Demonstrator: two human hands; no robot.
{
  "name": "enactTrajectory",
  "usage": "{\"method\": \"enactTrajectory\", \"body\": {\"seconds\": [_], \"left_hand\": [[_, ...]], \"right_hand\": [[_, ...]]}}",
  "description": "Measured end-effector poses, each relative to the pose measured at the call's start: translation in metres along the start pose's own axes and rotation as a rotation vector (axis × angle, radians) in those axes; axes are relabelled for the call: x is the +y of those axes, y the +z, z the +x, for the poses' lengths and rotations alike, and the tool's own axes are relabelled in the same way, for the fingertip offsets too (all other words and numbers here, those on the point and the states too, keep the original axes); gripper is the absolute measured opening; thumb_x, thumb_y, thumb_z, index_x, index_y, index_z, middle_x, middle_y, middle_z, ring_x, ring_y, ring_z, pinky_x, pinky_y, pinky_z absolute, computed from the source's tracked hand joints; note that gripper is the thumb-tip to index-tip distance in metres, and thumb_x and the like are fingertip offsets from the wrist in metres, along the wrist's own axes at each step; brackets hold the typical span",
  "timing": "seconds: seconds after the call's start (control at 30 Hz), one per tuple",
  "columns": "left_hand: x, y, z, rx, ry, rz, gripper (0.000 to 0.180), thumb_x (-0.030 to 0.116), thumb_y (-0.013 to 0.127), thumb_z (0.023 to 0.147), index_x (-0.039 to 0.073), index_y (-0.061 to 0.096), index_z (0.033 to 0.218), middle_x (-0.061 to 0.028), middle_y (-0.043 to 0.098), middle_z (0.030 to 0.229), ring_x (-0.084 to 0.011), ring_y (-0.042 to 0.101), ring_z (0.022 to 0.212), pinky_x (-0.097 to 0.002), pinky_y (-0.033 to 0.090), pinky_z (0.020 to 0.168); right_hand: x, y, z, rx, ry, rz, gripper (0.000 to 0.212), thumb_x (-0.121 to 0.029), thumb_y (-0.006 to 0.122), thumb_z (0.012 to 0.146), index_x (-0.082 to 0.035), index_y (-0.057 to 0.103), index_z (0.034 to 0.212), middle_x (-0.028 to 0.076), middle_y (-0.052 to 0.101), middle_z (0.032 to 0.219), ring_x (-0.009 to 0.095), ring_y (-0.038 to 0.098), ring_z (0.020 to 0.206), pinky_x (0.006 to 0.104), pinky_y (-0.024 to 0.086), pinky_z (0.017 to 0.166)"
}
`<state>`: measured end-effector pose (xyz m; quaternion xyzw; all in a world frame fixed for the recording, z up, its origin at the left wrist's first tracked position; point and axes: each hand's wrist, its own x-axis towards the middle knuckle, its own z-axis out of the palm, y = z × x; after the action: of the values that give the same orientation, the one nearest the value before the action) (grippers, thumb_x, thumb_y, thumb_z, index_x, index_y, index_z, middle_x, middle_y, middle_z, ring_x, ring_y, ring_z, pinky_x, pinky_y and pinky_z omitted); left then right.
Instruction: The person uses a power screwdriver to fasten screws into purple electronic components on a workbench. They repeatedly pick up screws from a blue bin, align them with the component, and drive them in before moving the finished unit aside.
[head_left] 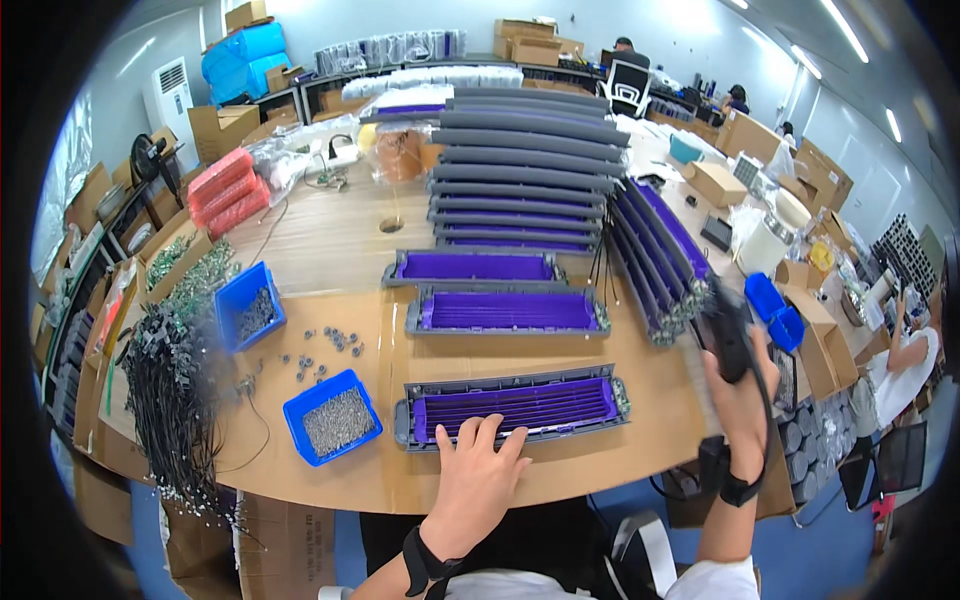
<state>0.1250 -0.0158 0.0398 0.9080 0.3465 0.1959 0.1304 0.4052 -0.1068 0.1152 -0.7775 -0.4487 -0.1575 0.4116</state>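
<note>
A: Largest item shown?

B: Work table point(320, 235), wood-toned, w/ cardboard sheet point(560, 465) over its nr part; beyond centre lay a stack of grey-and-purple housings point(525, 150); black cable bundle point(170, 400) hung at L edge.

A: And the piece in work?

B: Front housing point(540, 402), grey w/ purple slats; it lay flat on the cardboard, nr the table's front edge; two more sat in line behind it.

A: Hands?

B: L hand point(475, 490) was unclenched, fingers spread, tips touching the hsg's nr edge; pressure cdn't be told; R hand point(742, 400) was wrapped round a black tool point(728, 335), blurred, raised to the R, apart from the hsg.

A: Smaller stuff?

B: Blue bin point(265, 333) & blue tray point(350, 450), both L of the hsg; btwn them, loose grey parts point(340, 340); tiny metal pieces point(340, 420) filled the tray.
</note>
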Motion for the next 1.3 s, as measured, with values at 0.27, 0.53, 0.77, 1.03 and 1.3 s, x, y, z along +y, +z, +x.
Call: {"method": "enactTrajectory", "body": {"seconds": [0.27,0.53,0.77,1.03,1.3], "left_hand": [[-0.009,-0.008,-0.021,0.060,0.073,-0.085,0.030,0.016,0.071,0.082,0.010,0.068,0.111,-0.0134,0.056,0.119,-0.0326,0.051,0.109,-0.0492,0.040,0.092],[-0.025,-0.014,-0.037,0.103,0.102,-0.157,0.026,0.012,0.072,0.080,0.009,0.071,0.106,-0.0116,0.061,0.113,-0.0298,0.054,0.105,-0.0430,0.042,0.091],[-0.027,-0.020,-0.041,0.131,0.116,-0.169,0.027,0.011,0.072,0.078,0.009,0.071,0.105,-0.0106,0.062,0.113,-0.0285,0.056,0.104,-0.0417,0.042,0.091],[-0.026,-0.015,-0.049,0.168,0.109,-0.179,0.029,0.012,0.070,0.080,0.008,0.068,0.109,-0.0114,0.061,0.115,-0.0283,0.055,0.105,-0.0427,0.042,0.091],[-0.023,-0.016,-0.054,0.208,0.103,-0.187,0.029,0.013,0.067,0.079,0.007,0.067,0.108,-0.0130,0.061,0.115,-0.0289,0.055,0.105,-0.0407,0.043,0.085]], "right_hand": [[-0.082,0.107,0.047,-0.499,-0.406,-0.071,0.037,-0.015,0.073,0.077,-0.007,0.055,0.108,0.021,0.067,0.083,0.043,0.065,0.082,0.0479,0.050,0.069],[-0.083,0.188,0.063,-0.632,-0.482,-0.112,0.029,-0.005,0.063,0.080,-0.004,0.056,0.108,0.020,0.068,0.099,0.041,0.065,0.091,0.0500,0.053,0.076],[-0.086,0.198,0.065,-0.797,-0.478,-0.181,0.027,-0.009,0.060,0.085,-0.002,0.057,0.111,0.022,0.066,0.107,0.042,0.063,0.098,0.0501,0.052,0.080],[-0.067,0.158,0.043,-0.828,-0.501,-0.146,0.038,-0.004,0.068,0.074,-0.004,0.055,0.110,0.016,0.063,0.109,0.041,0.063,0.095,0.0480,0.053,0.078],[-0.072,0.137,0.016,-0.782,-0.592,-0.029,0.042,-0.013,0.077,0.072,-0.004,0.056,0.108,0.017,0.061,0.104,0.041,0.063,0.090,0.0469,0.054,0.074]]}}
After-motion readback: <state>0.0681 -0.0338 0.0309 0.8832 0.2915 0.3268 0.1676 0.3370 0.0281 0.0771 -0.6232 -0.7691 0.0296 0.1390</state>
